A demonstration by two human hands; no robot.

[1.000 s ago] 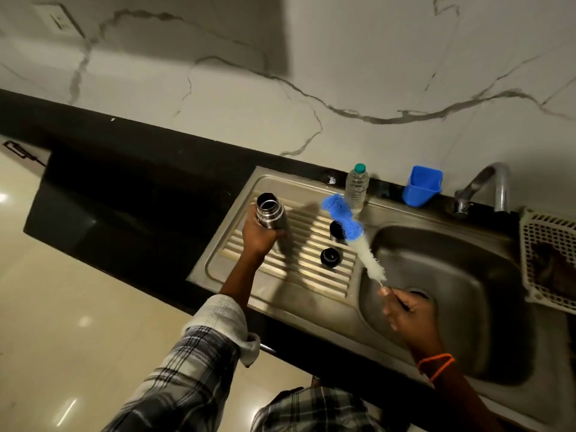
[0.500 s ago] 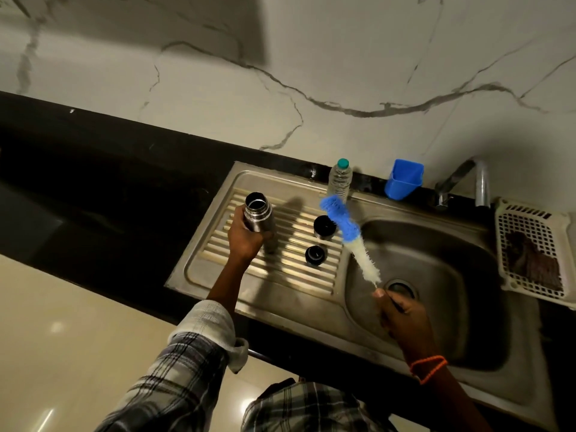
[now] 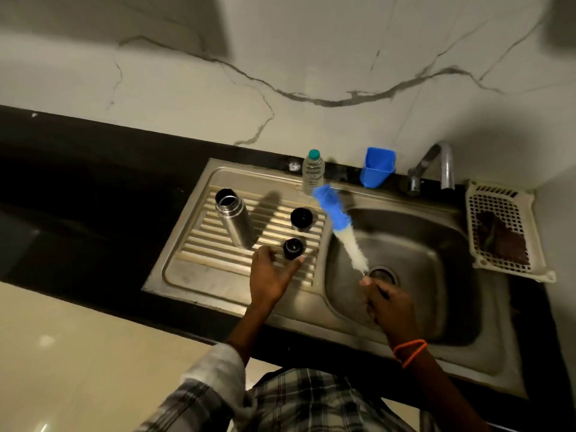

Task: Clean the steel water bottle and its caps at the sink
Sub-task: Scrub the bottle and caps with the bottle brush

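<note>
Two caps point(image 3: 297, 232) and the steel bottle point(image 3: 233, 221) stand on the drainboard; left hand point(image 3: 271, 272), fingers spread, seemingly reaching the nearer cap, right hand point(image 3: 389, 302) gripping the brush point(image 3: 339, 227) over the basin; next: pinch and scrub.

Brushed steel bottle point(image 3: 233, 222), dull sheen; ribbed stainless sink point(image 3: 199, 272), smudged and matt. Caps point(image 3: 301, 218) glossy black plastic. Brush point(image 3: 339, 227): fuzzy blue and white bristles. Glossy blue plastic cup point(image 3: 376, 170), veined marble wall point(image 3: 311, 73), chrome tap point(image 3: 436, 165).
</note>
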